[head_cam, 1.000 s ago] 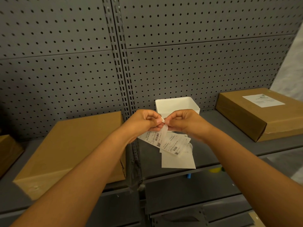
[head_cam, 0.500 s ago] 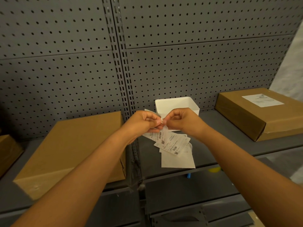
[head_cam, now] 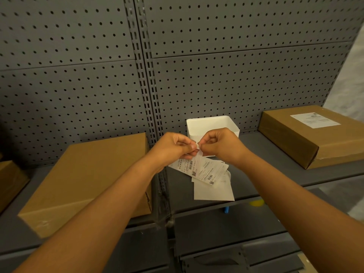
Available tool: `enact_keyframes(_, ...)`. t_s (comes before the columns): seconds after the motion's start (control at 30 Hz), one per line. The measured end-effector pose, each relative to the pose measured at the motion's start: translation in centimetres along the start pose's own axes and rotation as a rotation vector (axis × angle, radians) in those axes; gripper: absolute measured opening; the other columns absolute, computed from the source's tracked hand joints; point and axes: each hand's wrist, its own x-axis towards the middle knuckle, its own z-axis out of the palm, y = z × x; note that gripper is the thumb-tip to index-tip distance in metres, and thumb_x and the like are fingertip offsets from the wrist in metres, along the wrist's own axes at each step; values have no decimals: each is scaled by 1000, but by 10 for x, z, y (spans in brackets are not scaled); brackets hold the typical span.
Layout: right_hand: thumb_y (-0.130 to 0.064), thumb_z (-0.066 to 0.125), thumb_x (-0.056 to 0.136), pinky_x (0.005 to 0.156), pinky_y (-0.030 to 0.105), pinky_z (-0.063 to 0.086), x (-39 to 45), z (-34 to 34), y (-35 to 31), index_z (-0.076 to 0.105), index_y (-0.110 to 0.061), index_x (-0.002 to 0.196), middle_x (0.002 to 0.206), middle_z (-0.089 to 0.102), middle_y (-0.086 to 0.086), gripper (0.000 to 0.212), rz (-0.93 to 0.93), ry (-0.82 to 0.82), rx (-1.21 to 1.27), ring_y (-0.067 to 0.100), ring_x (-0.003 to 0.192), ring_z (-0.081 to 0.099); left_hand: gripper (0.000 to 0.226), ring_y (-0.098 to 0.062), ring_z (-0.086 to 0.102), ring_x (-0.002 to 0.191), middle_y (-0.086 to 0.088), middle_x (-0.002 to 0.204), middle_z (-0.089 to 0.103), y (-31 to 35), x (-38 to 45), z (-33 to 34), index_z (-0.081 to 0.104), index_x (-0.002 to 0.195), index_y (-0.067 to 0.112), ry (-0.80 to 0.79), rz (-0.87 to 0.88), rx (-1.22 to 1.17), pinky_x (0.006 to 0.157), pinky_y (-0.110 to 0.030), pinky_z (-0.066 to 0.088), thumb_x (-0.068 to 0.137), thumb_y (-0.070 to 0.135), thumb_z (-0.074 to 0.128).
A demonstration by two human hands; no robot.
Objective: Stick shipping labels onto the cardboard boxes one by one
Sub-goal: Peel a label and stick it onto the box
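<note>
My left hand (head_cam: 173,147) and my right hand (head_cam: 221,145) meet above the grey shelf (head_cam: 256,174), and both pinch the top corner of a white shipping label (head_cam: 194,167) with barcodes that hangs below them. Several more labels (head_cam: 212,189) lie on the shelf under my hands. A plain cardboard box (head_cam: 86,178) lies flat at the left with no label on top. Another cardboard box (head_cam: 307,138) at the right carries a white label (head_cam: 315,120) on its top.
A white open bin (head_cam: 208,126) stands behind my hands against the grey pegboard wall (head_cam: 236,79). Part of a third cardboard box (head_cam: 9,182) shows at the far left edge. A lower shelf (head_cam: 226,223) runs below.
My hands have stayed together at the label's corner. The hanging label has shifted slightly under my fingers.
</note>
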Motion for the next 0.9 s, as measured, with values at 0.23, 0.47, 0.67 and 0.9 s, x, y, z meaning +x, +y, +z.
enact_keyframes(0.23, -7, 69, 83, 83, 38, 58, 1, 0, -2, 69, -2, 82, 86, 72, 17, 5, 85, 7, 227, 29, 84, 72, 13, -14, 72, 81, -16, 92, 72, 0, 0, -4, 67, 99, 1, -9, -18, -99, 72, -20, 58, 87, 4, 64)
enact_keyframes(0.47, -12, 67, 86, 70, 20, 57, -6, -2, -2, 71, -8, 87, 84, 73, 8, 6, 28, -59, 189, 14, 78, 71, 12, -18, 71, 89, -14, 94, 73, -3, 1, -5, 66, 100, 2, -16, -32, -57, 77, -23, 58, 90, 6, 61)
enact_keyframes(0.67, -8, 70, 83, 74, 29, 58, -4, 1, -1, 71, -15, 79, 77, 70, -1, 7, -22, -38, -37, 14, 76, 68, 15, -15, 70, 86, -16, 95, 72, -3, -1, -3, 66, 102, -2, -12, -1, 42, 71, -18, 57, 90, 5, 60)
enact_keyframes(0.9, -7, 67, 84, 73, 30, 58, -4, 2, -1, 69, -5, 83, 79, 72, 7, 4, 18, -36, 28, 18, 76, 72, 16, -9, 70, 76, -13, 91, 71, 0, 0, -1, 65, 104, -2, -22, -1, 33, 69, -16, 56, 90, 4, 60)
